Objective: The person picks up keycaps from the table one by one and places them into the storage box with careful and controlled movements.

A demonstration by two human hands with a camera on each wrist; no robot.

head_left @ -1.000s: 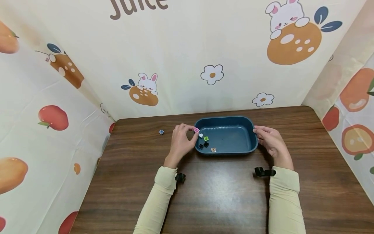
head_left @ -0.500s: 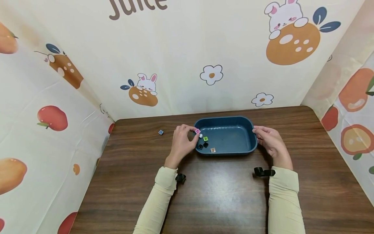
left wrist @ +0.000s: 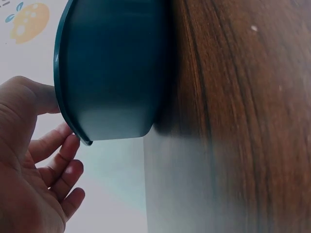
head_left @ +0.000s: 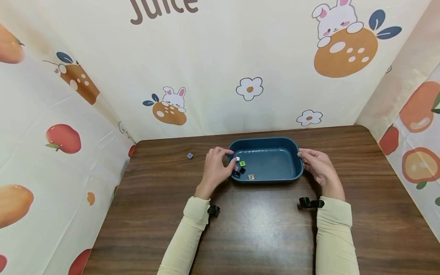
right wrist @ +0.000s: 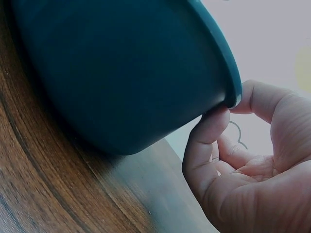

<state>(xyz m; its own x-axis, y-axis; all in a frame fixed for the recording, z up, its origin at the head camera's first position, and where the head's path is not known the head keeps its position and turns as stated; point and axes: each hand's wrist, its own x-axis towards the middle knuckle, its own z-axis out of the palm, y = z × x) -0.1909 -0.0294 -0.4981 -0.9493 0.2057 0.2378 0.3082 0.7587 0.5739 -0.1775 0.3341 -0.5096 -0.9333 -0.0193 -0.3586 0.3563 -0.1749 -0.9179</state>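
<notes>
A dark blue tray (head_left: 271,178) sits near the back of the table. Inside its left end lie a white piece (head_left: 237,159), a lime-green cube (head_left: 242,164), a pink piece (head_left: 236,168), two black cubes (head_left: 242,170) and a tan cube (head_left: 251,177). My left hand (head_left: 216,168) is at the tray's left rim, thumb and forefinger apart above the pieces, nothing seen between them. In the left wrist view, that hand's other fingers (left wrist: 68,179) are loosely bent outside the tray wall. On the opposite end, my right hand (head_left: 319,166) pinches the rim between thumb and forefinger.
A small blue cube (head_left: 190,156) lies on the wooden table (head_left: 261,221) left of my left hand. A printed curtain (head_left: 213,76) rises right behind the table's back edge and along both sides.
The pink piece has left my left hand's fingertips and now lies in the tray beside the black cubes. My right hand keeps its hold on the rim.
</notes>
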